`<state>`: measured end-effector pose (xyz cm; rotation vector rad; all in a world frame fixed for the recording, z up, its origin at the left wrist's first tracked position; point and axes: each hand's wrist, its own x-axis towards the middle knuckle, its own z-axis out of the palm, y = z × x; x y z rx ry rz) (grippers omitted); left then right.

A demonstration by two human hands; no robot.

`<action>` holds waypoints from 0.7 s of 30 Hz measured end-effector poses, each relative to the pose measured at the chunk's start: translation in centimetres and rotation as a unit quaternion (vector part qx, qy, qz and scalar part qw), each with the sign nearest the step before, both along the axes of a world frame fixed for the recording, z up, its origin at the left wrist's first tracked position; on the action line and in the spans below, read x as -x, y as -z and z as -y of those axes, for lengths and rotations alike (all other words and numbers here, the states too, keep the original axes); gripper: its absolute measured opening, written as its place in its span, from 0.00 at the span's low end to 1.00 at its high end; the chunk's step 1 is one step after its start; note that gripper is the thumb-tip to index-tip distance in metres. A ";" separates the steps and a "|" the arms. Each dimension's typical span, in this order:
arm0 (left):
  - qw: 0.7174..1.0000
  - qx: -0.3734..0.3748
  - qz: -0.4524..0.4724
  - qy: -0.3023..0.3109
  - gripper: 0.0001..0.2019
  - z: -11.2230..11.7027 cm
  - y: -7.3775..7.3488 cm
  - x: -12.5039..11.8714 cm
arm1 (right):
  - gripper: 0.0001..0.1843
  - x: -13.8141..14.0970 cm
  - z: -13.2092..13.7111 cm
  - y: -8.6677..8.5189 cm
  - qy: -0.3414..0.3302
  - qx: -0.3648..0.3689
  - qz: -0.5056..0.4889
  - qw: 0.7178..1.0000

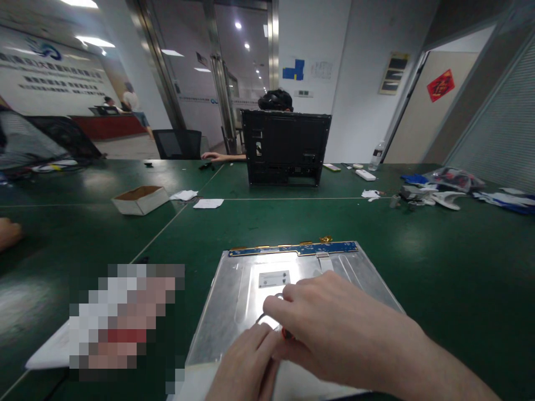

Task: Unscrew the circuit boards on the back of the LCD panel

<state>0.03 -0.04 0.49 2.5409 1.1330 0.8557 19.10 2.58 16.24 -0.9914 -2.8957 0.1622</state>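
Observation:
A flat display panel [246, 284], its silver metal back facing up, lies on the green table in front of me. Along its far edge runs a narrow blue circuit board [292, 250] with gold-coloured tabs, and a pale flat ribbon cable [325, 262] comes off it. My right hand [330, 323] is over the middle of the panel, fingers curled down and closed. My left hand [248, 362] meets it from the near left, its fingers pressed together. Between the hands shows a small red and dark thing [286, 333], mostly hidden by the fingers.
A white open box [141, 201] and paper scraps [209, 204] lie left of centre. A black monitor housing [286, 147] stands upright across the table, a person behind it. Plastic bags [453, 179] and a water bottle [377, 156] are at right. Another person's hand [9, 234] shows at left.

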 end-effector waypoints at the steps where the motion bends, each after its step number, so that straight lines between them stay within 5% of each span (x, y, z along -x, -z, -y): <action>1: 1.000 0.001 -0.002 0.001 0.11 0.0 0.0 0.0 | 0.04 0.0 -0.1 0.0 0.009 -0.001 0.002 1.000; 6: 1.000 -0.007 0.015 0.005 0.10 -0.1 -0.3 -0.1 | 0.07 0.2 -0.4 -0.3 0.034 0.008 0.023 0.999; 14: 1.000 0.005 0.003 -0.002 0.11 0.0 -0.3 -0.1 | 0.02 0.1 0.0 -0.4 0.011 -0.007 0.020 1.000; 21: 1.000 -0.010 0.013 -0.004 0.11 -0.2 -0.7 -0.3 | 0.08 -0.1 0.1 -0.1 -0.026 -0.005 -0.005 1.000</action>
